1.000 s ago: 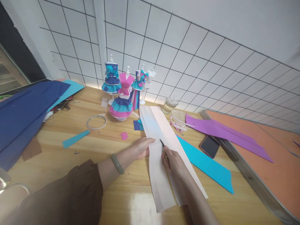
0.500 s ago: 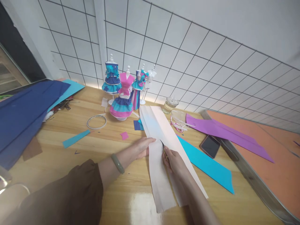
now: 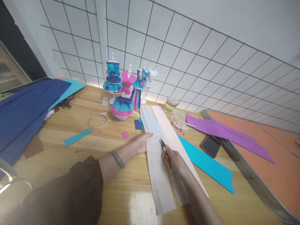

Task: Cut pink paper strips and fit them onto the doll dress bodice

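Note:
A long pale pinkish-white sheet (image 3: 156, 168), of thin cloth or paper, lies down the middle of the table with a slit running up from its lower end. My left hand (image 3: 141, 143) pinches the sheet's left edge, thumb on top and fingers underneath. In my right hand (image 3: 175, 161) is a small pair of scissors (image 3: 163, 145), its dark blades slightly parted over the sheet just above the slit. My right fingers wrap round the handles and mostly hide them. Bright blue material (image 3: 211, 165) shows beyond the sheet's right edge.
Dressed miniature mannequins (image 3: 124, 106) stand at the back, near a glass of liquid (image 3: 171, 104). Left are a ring (image 3: 97, 121), a teal strip (image 3: 77, 137) and navy sheets (image 3: 23, 109). Right are a phone (image 3: 210, 146) and purple material (image 3: 220, 129). A pink scrap (image 3: 125, 134) lies mid-table.
The scissors' blades have come further into view and are parted. My left hand has shifted slightly up and left along the sheet's edge.

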`<state>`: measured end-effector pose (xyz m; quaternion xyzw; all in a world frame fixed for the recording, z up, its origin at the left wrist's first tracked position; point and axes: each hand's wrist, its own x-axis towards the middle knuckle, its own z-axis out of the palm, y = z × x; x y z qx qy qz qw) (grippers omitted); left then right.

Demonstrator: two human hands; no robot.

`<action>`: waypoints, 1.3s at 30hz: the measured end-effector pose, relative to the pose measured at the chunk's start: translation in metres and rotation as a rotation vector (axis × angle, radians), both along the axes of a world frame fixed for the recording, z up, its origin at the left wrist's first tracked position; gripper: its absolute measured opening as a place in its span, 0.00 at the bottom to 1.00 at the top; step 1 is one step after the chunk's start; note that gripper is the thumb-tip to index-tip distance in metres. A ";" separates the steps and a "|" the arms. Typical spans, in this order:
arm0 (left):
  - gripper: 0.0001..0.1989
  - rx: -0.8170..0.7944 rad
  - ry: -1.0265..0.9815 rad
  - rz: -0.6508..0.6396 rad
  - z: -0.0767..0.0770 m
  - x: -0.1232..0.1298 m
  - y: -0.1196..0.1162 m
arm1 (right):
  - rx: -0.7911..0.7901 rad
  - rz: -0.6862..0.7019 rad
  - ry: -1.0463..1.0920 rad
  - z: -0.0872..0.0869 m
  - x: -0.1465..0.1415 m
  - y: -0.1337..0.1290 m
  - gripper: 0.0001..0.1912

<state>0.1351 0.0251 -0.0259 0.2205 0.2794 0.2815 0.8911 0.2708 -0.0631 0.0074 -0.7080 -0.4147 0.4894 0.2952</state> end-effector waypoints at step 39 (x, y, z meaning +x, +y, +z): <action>0.15 -0.027 -0.051 0.102 0.000 0.003 -0.001 | 0.082 0.048 -0.008 -0.010 0.001 0.024 0.22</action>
